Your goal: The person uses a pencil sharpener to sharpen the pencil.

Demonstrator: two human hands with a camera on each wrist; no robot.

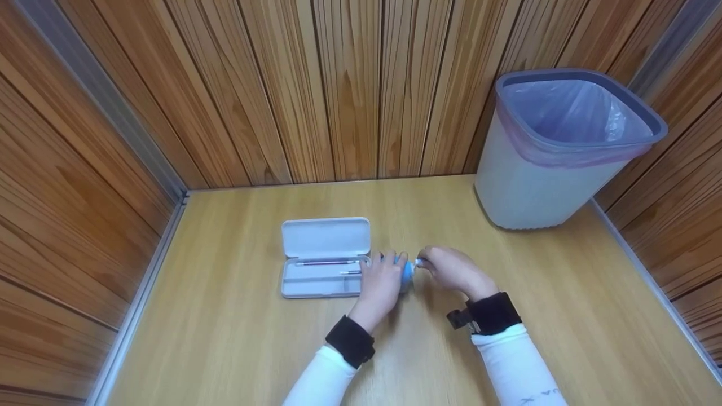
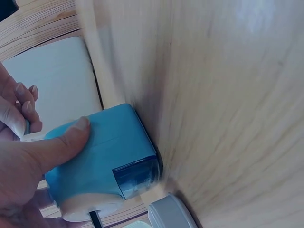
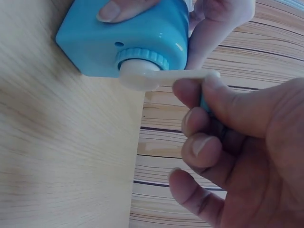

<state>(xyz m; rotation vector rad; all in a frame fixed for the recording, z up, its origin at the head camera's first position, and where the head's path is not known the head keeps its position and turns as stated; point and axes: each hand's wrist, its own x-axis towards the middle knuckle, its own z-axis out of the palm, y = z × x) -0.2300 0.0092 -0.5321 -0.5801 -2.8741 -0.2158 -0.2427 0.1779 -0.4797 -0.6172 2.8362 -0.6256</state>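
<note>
A blue crank pencil sharpener (image 2: 102, 142) stands on the table, gripped by my left hand (image 1: 382, 282) with the thumb across its body. A dark pencil (image 2: 96, 219) sticks out of the sharpener's left end and overlaps the pencil case in the head view. At the other end is the white crank arm (image 3: 178, 74). My right hand (image 1: 453, 269) pinches the crank's blue knob (image 3: 205, 103) between thumb and forefinger, the other fingers loosely bent. The open grey pencil case (image 1: 310, 288) lies just left of the sharpener, with another pencil (image 1: 327, 263) in its upper compartment.
A white waste bin (image 1: 536, 186) with a dark rim and a pinkish liner stands at the back right. Wood-panelled walls (image 1: 350, 90) enclose the table (image 1: 225, 338) at the back and both sides.
</note>
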